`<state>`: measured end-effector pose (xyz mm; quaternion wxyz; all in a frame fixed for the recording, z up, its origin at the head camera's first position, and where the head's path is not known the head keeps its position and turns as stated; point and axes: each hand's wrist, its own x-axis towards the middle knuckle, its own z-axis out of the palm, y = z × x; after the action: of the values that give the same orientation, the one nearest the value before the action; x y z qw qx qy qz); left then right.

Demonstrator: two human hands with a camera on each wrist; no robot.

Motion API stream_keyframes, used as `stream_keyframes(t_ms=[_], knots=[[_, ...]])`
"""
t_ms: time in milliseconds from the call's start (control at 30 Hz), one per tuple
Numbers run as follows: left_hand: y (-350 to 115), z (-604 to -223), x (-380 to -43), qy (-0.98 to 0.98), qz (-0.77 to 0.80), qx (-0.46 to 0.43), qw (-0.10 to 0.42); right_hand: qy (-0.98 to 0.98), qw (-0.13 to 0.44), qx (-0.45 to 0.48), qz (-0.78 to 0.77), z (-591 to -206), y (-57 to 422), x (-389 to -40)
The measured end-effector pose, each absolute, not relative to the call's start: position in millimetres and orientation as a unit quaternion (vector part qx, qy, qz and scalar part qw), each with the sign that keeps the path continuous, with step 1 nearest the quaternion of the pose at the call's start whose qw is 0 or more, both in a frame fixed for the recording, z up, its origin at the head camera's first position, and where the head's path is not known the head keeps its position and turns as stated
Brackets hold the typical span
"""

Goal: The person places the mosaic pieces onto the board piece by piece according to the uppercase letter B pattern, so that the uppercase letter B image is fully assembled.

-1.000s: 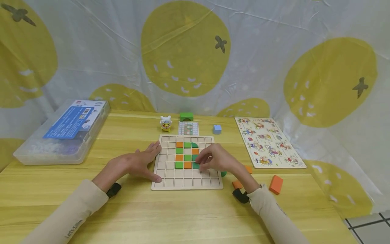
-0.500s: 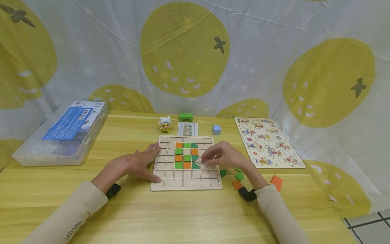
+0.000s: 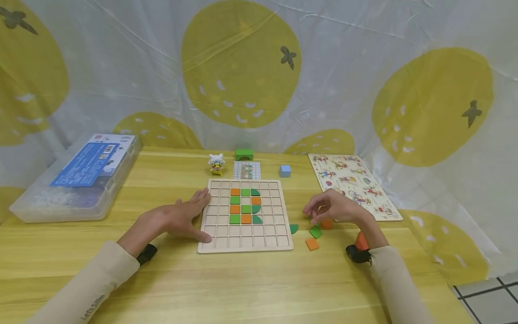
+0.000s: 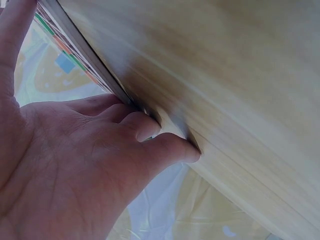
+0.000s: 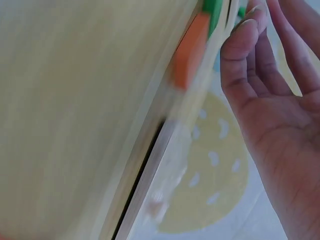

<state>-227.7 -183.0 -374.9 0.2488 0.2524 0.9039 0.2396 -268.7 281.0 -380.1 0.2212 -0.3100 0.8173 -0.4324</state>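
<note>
In the head view, a wooden grid board (image 3: 244, 245) lies in front of me, with orange and green square tiles and dark green rounded pieces (image 3: 256, 219) set in its middle cells. My left hand (image 3: 184, 216) rests along its left edge, thumb and fingers spread. To the right of the board, my right hand (image 3: 336, 207) hangs over loose tiles with bent fingers and nothing visible between them. Just below its fingertips lie a green tile (image 3: 315, 232) and an orange tile (image 3: 327, 223). In the right wrist view, the thumb is near the fingertips, above an orange piece (image 5: 190, 52).
Another orange tile (image 3: 312, 244) and a dark green piece (image 3: 294, 229) lie by the board. Behind it stand a pattern card (image 3: 247, 170), figurine (image 3: 216, 164), green block (image 3: 244, 154) and blue cube (image 3: 285, 171). A plastic case (image 3: 77, 180) is left, a picture puzzle (image 3: 352, 182) right.
My right hand has left the dark green pieces on the board and moved right, over the loose tiles. My left hand has stayed at the board's left edge.
</note>
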Motion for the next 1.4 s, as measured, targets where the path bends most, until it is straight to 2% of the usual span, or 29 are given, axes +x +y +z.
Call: stream_keyframes(t_ms=[500,1400], knots=[[-183,-375,-228,0.904,0.234,0.259,0.245,0.853,0.222,-0.277,-0.384,-384,302,-270],[-182,-373,-227,0.907,0.228,0.257,0.245,0.887,0.191,-0.271,-0.322,-382,285,-265]])
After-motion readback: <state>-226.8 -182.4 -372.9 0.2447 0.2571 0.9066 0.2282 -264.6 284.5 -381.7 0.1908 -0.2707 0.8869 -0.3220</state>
